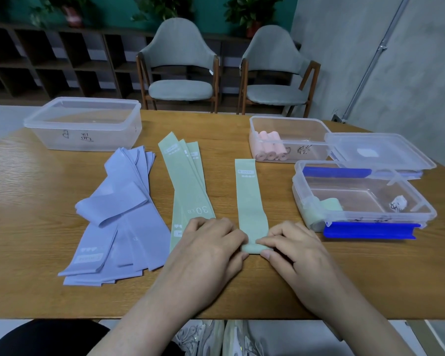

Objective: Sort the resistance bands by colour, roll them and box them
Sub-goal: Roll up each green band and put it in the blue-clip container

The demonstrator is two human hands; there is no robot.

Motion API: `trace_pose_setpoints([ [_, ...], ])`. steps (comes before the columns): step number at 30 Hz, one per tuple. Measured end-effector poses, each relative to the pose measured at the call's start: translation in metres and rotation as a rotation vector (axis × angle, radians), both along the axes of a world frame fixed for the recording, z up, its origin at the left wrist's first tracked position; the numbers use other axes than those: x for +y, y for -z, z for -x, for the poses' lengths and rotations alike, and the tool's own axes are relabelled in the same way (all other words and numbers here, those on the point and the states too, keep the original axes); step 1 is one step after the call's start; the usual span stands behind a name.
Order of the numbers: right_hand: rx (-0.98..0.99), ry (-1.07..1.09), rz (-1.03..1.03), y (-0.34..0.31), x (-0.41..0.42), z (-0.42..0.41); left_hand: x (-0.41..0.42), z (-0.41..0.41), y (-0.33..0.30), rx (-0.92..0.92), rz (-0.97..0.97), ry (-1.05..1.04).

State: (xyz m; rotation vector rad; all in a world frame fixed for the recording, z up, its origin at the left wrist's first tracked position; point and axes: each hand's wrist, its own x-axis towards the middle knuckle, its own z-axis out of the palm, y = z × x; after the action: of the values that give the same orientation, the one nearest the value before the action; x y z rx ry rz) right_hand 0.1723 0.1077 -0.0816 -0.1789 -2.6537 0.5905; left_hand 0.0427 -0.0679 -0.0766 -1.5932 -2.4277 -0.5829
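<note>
Both hands down at near table edge: left hand (pixel 211 242) & right hand (pixel 290 247) pinching rolled near end of single green band (pixel 251 199), rest lying flat away from person. Green stack (pixel 188 186) just left, purple pile (pixel 118 211) further left. Pink rolls (pixel 269 147) in far-right box (pixel 290 138); green roll (pixel 321 210) in blue-clipped box (pixel 360 199).

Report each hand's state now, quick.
Left hand: fingers curled, pinching the rolled near end of the green band.
Right hand: fingers curled, pinching the same roll from the other side.
</note>
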Motion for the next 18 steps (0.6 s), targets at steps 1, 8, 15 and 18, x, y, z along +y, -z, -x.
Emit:
trace_pose_setpoints([
  [1,-0.010,-0.001,0.008,-0.0001,0.0005,-0.0006,-0.0001,-0.0001,0.0005,0.003,0.000,-0.002],
  [8,-0.008,0.008,0.020,-0.0007,0.0012,-0.0001,0.0004,-0.0005,0.0019,0.016,-0.017,-0.017],
  [15,-0.023,0.001,0.007,-0.0007,-0.0005,-0.0007,-0.0003,0.0000,0.0011,0.010,-0.018,-0.001],
  [18,-0.031,0.000,0.022,-0.0023,-0.0003,-0.0020,-0.0005,0.0000,0.0014,0.010,-0.018,-0.004],
])
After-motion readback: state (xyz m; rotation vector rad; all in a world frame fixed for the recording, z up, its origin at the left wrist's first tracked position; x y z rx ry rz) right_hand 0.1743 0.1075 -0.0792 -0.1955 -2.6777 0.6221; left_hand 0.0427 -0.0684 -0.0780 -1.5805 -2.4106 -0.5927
